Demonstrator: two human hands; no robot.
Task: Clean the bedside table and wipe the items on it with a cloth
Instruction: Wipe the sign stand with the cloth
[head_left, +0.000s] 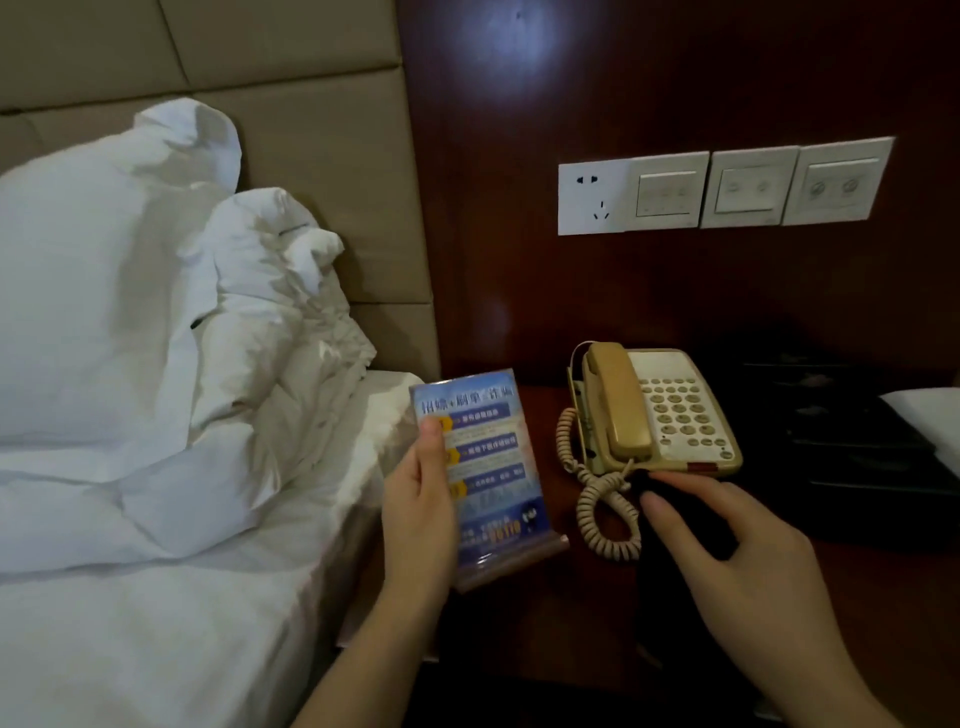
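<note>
Table (519, 613), dark wood, fills the view from about 5 o'clock up to 3 o'clock, wedged between the bed (156, 623) at 9 o'clock and the wall panel, and the cloth (675, 551) is a dark wad lying on it at 4 o'clock, just below the phone (660, 410). Left hand (421, 519) has its grip closed on the sign (483, 467), thumb across the front face and fingers behind, holding it lifted and tilted over the table's left edge at 6 o'clock. Right hand (748, 561) sits on the cloth with fingers half curled round it; I judge it has hold of the cloth, though the dark fabric blurs into the wood. Risks as I judge them: the coiled cord (597, 499) touches the cloth, so a sweep could snag it and drag the handset off its cradle; the slick sign is held only at one edge and could slip under wiping pressure; a dark tray (852, 441) at 3 o'clock is hard to see and easily knocked. Count: one phone, one sign, one cloth, one tray, two pillows (104, 291), one socket and three switch plates (753, 187) at 1 o'clock
</note>
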